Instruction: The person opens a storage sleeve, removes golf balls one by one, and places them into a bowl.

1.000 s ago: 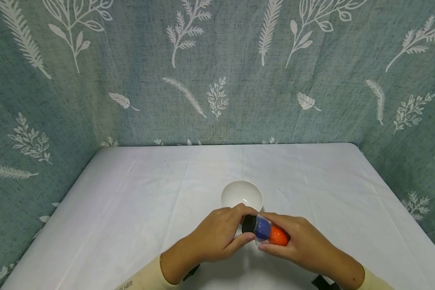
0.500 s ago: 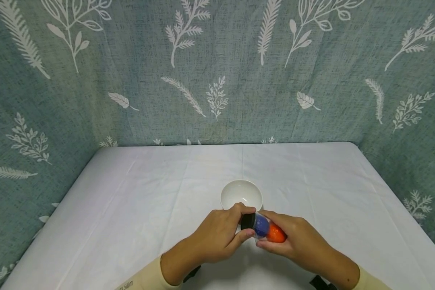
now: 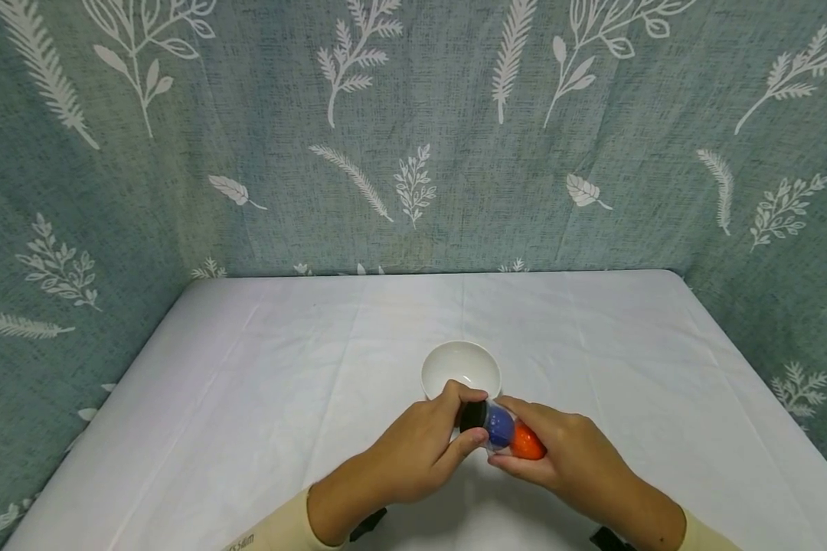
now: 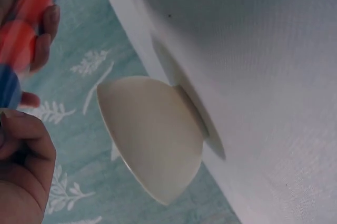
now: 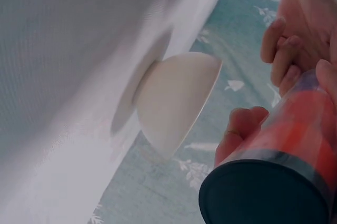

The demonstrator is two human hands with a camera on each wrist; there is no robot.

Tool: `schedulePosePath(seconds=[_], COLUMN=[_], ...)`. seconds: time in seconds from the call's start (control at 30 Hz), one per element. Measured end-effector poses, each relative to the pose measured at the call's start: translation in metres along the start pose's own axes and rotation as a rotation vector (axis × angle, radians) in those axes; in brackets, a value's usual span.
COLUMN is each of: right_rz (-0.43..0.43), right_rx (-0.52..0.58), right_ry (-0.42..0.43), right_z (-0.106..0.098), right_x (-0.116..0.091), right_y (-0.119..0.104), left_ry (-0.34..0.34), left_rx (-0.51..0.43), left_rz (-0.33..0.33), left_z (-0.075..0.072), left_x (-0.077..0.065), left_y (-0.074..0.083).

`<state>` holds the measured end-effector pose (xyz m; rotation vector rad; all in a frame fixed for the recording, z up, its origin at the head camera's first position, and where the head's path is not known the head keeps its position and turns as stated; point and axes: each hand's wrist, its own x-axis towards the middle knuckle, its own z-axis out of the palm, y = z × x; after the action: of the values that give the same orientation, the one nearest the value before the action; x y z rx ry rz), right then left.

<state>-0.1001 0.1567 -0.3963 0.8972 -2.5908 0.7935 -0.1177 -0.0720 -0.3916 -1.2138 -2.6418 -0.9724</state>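
Observation:
A clear tube (image 3: 501,426) with blue and orange-red balls inside is held level between both hands, above the table. My left hand (image 3: 413,448) pinches the black cap (image 3: 473,415) at its left end between thumb and fingers. Around the orange-red part, my right hand (image 3: 579,451) grips the tube, thumb on the near side. In the right wrist view, a wide dark end (image 5: 266,192) of the tube faces the camera, with curled fingers (image 5: 237,129) beside it. Just beyond the hands stands a white bowl (image 3: 460,367), its near rim partly hidden by the left hand.
A white cloth (image 3: 303,344) covers the table. Behind and at both sides hangs a green-blue curtain (image 3: 413,115) with white leaf prints. Dark straps (image 3: 609,538) show by the wrists near the lower edge of the head view.
The tube and right hand have shifted slightly up and left in the head view. Both hands keep their hold, and the bowl stays in place.

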Motion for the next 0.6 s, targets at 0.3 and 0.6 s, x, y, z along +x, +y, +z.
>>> schedulePosePath(seconds=[0.3, 0.6], right_rz=[-0.059, -0.105], right_rx=[-0.101, -0.144], right_ry=[0.07, 0.119], right_z=[0.002, 0.0022], right_x=[-0.0005, -0.0001], right_y=[0.0025, 0.0037], left_ry=[0.016, 0.051], left_rx=[-0.067, -0.203], left_rz=[-0.088, -0.169], left_z=[0.0021, 0.0048], left_x=[-0.0003, -0.002], left_y=[0.0048, 0.0101])
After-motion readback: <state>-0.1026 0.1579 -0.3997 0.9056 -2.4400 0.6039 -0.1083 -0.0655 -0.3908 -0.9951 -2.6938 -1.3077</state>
